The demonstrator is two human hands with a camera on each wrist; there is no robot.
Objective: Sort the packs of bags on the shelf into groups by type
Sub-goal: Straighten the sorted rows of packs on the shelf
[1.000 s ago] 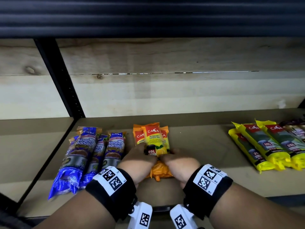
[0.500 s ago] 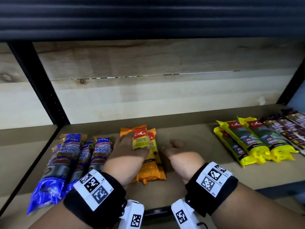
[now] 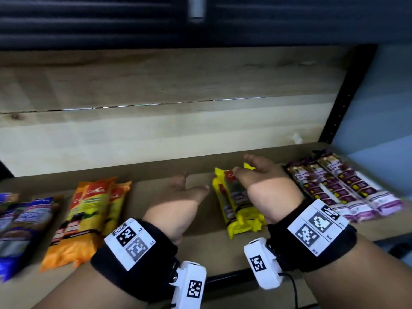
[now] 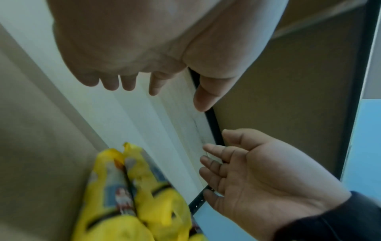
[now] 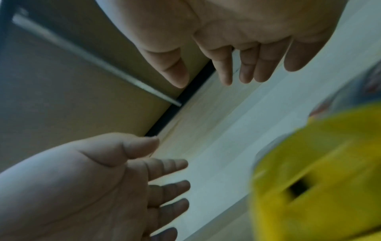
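Four groups of bag packs lie on the wooden shelf: blue packs at far left, orange packs, yellow packs and purple packs at right. My left hand hovers open over bare shelf between the orange and yellow packs, holding nothing. My right hand is open above the yellow packs, fingers spread; whether it touches them I cannot tell. In the left wrist view the yellow packs lie below both open hands. The right wrist view shows a blurred yellow pack.
The wooden back wall closes the shelf behind the packs. A black upright post stands at the right, with a pale blue wall beyond. A dark shelf hangs overhead. A black rail edges the front.
Both hands have left the orange packs and moved right; the right hand now hovers over the yellow packs. The head view has swung right, bringing the purple packs into view.
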